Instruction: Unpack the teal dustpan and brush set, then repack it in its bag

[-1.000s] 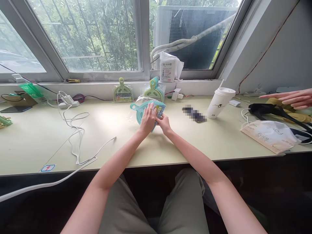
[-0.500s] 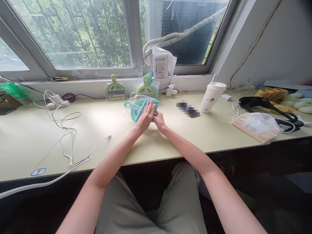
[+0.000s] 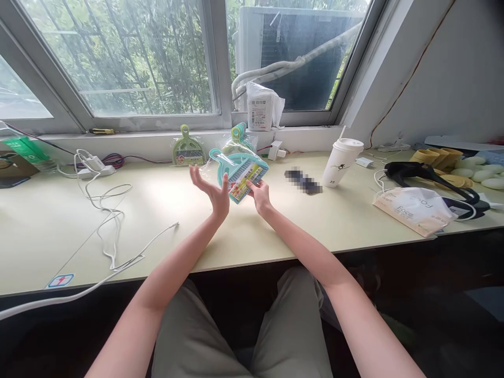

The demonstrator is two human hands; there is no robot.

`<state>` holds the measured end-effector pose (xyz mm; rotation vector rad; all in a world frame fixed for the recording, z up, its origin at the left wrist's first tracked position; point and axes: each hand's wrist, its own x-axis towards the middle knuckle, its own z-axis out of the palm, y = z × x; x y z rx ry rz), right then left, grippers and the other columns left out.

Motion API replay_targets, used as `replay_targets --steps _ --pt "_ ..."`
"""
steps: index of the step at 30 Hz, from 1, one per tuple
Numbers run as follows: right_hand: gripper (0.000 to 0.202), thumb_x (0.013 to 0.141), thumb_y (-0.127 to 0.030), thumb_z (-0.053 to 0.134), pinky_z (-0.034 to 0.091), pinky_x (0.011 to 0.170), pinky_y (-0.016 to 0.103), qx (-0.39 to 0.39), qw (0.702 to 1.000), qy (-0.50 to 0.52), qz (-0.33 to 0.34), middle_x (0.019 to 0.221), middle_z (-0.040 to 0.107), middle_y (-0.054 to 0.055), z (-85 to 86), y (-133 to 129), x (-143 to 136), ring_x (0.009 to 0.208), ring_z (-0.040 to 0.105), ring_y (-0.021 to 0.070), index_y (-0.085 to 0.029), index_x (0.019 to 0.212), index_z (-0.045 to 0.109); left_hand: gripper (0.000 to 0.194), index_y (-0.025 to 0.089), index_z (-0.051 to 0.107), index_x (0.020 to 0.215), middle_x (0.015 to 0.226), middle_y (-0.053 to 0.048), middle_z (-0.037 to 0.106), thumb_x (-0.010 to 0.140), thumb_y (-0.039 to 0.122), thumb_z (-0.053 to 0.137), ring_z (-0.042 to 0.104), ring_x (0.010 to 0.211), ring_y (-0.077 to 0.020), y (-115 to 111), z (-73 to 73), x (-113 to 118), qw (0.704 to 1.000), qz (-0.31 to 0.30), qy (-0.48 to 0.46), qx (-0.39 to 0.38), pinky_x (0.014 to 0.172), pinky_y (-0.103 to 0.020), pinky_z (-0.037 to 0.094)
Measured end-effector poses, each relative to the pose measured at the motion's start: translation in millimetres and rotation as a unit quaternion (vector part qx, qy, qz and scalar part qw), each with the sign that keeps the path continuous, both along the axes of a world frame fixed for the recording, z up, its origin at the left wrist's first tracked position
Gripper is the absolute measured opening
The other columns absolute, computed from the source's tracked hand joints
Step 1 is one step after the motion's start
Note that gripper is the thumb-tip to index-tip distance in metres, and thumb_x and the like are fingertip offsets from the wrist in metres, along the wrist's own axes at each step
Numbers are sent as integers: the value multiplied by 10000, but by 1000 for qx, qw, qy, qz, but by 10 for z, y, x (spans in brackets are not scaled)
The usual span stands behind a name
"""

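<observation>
My right hand [image 3: 256,192] grips the lower edge of a teal mini dustpan-and-brush set in a clear wrapper [image 3: 238,167], tilted up off the pale green desk [image 3: 165,220]. Just left of the set, my left hand [image 3: 210,188] is lifted with palm up and fingers spread, holding nothing. Behind the set, a stack of similar packaged sets [image 3: 239,137] leans against the window ledge, and one olive-green set [image 3: 187,150] stands further left.
White charger and cables [image 3: 106,205] sprawl across the desk's left side. A white lidded cup with straw [image 3: 342,161], a blurred dark object [image 3: 303,181], a face-mask packet [image 3: 413,210], black headgear [image 3: 429,176] and yellow items [image 3: 452,163] lie to the right. A white packet [image 3: 260,107] rests on the sill.
My left hand has lifted off the teal set and opened, palm up. My right hand has raised and tilted the set off the desk. Another person's hand at far right is gone.
</observation>
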<state>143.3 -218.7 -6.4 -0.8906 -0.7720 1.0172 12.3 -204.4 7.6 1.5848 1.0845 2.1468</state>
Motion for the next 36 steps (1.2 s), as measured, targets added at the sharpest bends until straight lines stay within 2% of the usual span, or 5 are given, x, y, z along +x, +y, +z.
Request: replay_targets --steps 5,9,28,31,36 --pt "303 753 -301 799 638 893 402 18 999 33 -15 1011 775 80 41 16 46 947 753 216 -179 964 620 741 218 367 1503 1580 -178 381 893 436 727 384 1475 -336 10 -10 60 887 -353 -155 -253 1217 -494 356" --pt "353 760 -332 790 627 919 404 29 998 45 -45 1042 776 92 90 39 148 973 754 227 -175 1036 636 524 190 586 1270 1370 -175 606 833 388 797 562 1324 -351 -105 -174 296 821 -464 -114 -312 1126 -523 459" --pt "360 908 -523 648 636 728 367 -25 992 -112 52 984 786 99 89 102 343 772 750 206 -170 977 672 486 182 536 1170 1239 -140 646 741 292 737 685 1051 -325 143 -83 -21 852 -406 -119 -309 854 -493 622" --pt "469 1024 -518 397 592 749 363 -43 921 -388 -2 942 789 96 85 94 512 817 733 227 -188 1081 727 517 198 495 1198 1217 -128 640 721 263 684 710 966 -313 253 -36 -182 857 -385 -134 -315 826 -509 631" --pt "466 971 -114 407 453 994 424 103 664 -739 -55 1407 620 150 -47 43 640 1309 516 293 -218 1361 640 479 146 527 1165 1156 -154 627 696 209 604 685 997 -307 407 -46 -420 857 -363 -149 -334 883 -564 616"
